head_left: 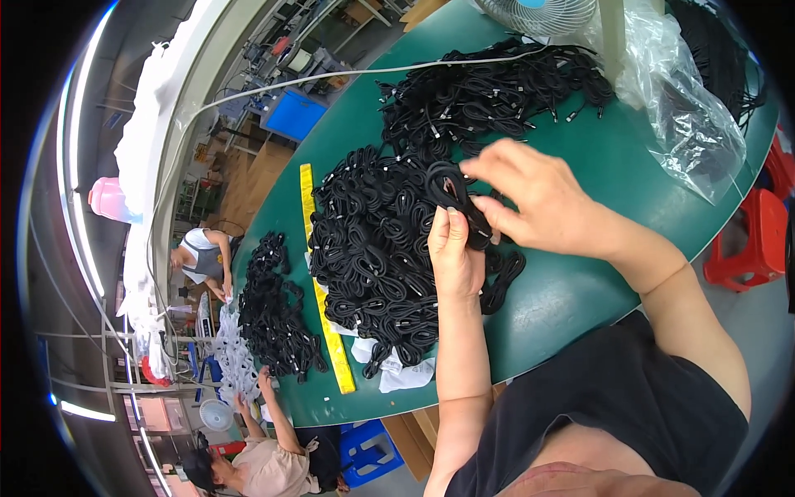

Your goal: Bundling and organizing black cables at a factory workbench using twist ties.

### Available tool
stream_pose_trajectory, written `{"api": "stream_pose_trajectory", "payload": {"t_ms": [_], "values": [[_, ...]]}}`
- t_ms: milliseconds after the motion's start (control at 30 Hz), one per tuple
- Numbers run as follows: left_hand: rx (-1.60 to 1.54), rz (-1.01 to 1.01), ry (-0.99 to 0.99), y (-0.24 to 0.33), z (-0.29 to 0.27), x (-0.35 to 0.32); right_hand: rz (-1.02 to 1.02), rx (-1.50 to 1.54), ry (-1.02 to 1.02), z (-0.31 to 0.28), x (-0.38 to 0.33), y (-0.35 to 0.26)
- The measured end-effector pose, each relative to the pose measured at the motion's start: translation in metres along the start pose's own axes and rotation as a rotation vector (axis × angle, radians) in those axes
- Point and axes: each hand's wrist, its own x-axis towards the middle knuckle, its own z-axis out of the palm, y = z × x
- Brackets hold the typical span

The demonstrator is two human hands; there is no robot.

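A coiled black cable [455, 192] is held up over the table's near side. My left hand [454, 257] grips its lower part, thumb pressed against the loops. From the right, my right hand [538, 195] reaches around the same coil, with fingertips at its upper end and the thumb at its side. Behind and left of my hands lies a wide heap of similar coiled cables [373, 248]. Another loose coil [502, 282] rests on the table beside my left wrist. Part of the held coil is hidden by my fingers.
The green table [571, 286] carries a pile of looser black cables [489, 99] farther back. A yellow strip [325, 290] borders the heap's left side. Clear plastic bags [671, 99] and a fan [542, 12] stand far right. Two people work at left; red stools [754, 240] stand right.
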Motion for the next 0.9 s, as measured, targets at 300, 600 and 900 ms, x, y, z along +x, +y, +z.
{"api": "stream_pose_trajectory", "payload": {"t_ms": [300, 600, 900], "values": [[0.801, 0.118, -0.095, -0.011, 0.012, -0.005, 0.006, -0.082, -0.087, 0.009, 0.002, 0.038], [0.578, 0.230, 0.029, 0.010, -0.013, -0.008, 0.513, 0.762, -0.498, -0.019, 0.018, 0.036], [0.331, 0.247, -0.008, 0.002, -0.007, -0.009, 0.671, 1.070, -0.217, 0.013, 0.011, 0.042]]}}
